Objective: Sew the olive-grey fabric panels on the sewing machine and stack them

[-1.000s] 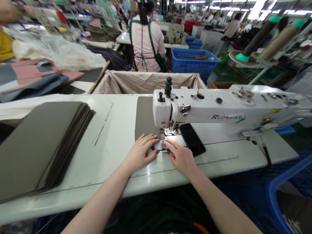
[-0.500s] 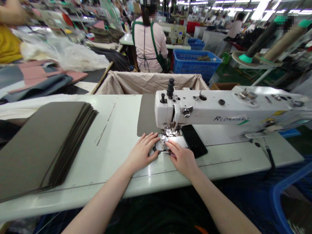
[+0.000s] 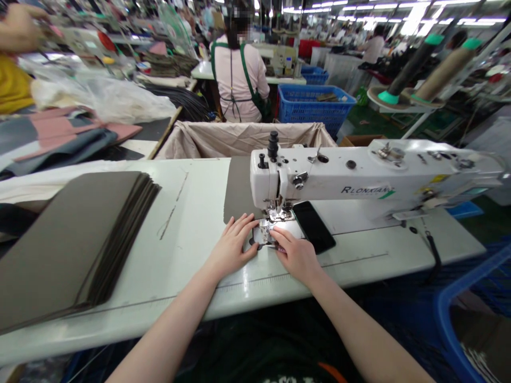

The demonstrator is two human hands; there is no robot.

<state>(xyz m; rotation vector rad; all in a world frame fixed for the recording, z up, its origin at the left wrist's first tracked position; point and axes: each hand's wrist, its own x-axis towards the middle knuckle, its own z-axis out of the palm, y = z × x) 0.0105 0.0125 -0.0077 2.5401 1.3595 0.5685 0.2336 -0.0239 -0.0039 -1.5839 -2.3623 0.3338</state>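
Observation:
A white sewing machine [image 3: 319,173] stands over the table, its presser foot [image 3: 279,213] just beyond my fingers. One grey-brown fabric panel [image 3: 238,186] lies flat beside and behind the machine's head. My left hand [image 3: 233,247] rests flat with fingers stretched, fingertips by the panel's near edge and the metal needle plate [image 3: 261,234]. Over the plate's right part, my right hand [image 3: 295,252] has its index finger extended and its thumb tucked under. The fingers are drawn together in a pinch; a small pinkish bit shows there, too hidden to name.
A black phone [image 3: 314,226] lies right of the needle area. To the left sits a thick stack of grey-brown panels [image 3: 72,229]. A loose thread [image 3: 173,205] lies on the table [image 3: 191,250]. Behind are a cloth-lined bin [image 3: 247,130], a blue crate [image 3: 311,109] and a seated co-worker [image 3: 239,74].
The view has shifted slightly, so the machine appears a little farther left. Both hands keep nearly the same place and pose at the needle plate.

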